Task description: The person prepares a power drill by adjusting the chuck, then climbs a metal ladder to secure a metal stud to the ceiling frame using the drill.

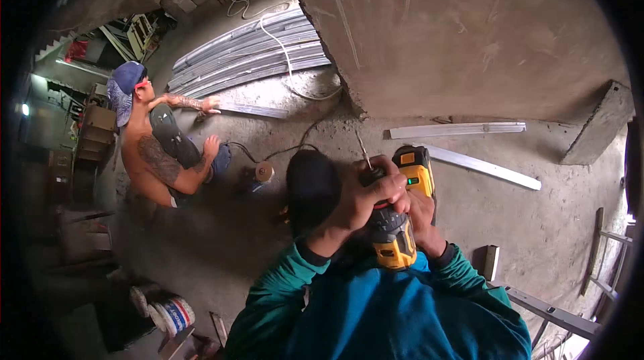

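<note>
In front of my body I hold a yellow and black cordless drill (394, 242), with a long thin drill bit (363, 145) pointing away from me. My left hand (365, 199) is wrapped round the black chuck at the base of the bit. My right hand (422, 216) grips the handle, its fingers partly hidden behind the drill body and battery (414, 167). A small green light shows near the battery. Beyond the bit, the lower edge of a grey plastered wall (469, 44) meets the floor.
Metal channels (248, 51) lie stacked at the far left, a white cable (287, 58) across them. A co-worker (151, 152) crouches at left, hand by a metal strip (255, 111). Two light metal strips (483, 165) lie right; a ladder-like frame (553, 313) and bucket (176, 314) stand nearer.
</note>
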Tool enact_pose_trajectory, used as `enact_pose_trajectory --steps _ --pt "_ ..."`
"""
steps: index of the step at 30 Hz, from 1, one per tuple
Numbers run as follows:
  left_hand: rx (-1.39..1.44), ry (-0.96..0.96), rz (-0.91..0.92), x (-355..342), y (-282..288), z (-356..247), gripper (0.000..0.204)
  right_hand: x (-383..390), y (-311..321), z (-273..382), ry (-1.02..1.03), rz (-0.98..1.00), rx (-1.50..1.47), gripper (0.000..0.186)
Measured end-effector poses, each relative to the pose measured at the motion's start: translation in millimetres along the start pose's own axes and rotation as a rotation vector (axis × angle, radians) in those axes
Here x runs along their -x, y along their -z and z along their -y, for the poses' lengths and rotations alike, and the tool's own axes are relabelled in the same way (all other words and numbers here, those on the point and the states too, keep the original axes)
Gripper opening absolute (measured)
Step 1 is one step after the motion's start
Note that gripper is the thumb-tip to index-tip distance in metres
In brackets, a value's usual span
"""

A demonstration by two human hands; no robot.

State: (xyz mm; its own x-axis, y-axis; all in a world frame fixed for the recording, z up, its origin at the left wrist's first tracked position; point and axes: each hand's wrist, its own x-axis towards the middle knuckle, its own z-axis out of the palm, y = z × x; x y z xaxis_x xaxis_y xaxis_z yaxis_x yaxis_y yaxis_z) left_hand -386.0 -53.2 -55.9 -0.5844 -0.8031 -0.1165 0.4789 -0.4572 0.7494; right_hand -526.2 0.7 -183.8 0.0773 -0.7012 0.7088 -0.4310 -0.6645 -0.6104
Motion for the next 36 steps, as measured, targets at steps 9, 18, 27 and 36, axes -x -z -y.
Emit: enact_pose_trajectory --steps 9,18,27,36 --pt "0.043 0.163 0.056 3.8 23.5 19.5 0.026 27.3 -25.5 9.9 -0.116 -0.149 0.072 0.028" --pt "-0.116 0.24 0.14 8.6 56.5 18.7 0.072 25.2 -34.4 21.6 -0.404 0.034 0.035 0.047" --pt "-0.155 0.217 0.332 29.9 66.9 11.4 0.047 37.8 -49.5 11.9 -0.216 0.082 -0.237 0.025" --pt "-0.171 0.18 0.134 41.7 63.8 11.6 0.06 54.0 -47.6 28.3 -0.315 0.25 -0.384 0.033"
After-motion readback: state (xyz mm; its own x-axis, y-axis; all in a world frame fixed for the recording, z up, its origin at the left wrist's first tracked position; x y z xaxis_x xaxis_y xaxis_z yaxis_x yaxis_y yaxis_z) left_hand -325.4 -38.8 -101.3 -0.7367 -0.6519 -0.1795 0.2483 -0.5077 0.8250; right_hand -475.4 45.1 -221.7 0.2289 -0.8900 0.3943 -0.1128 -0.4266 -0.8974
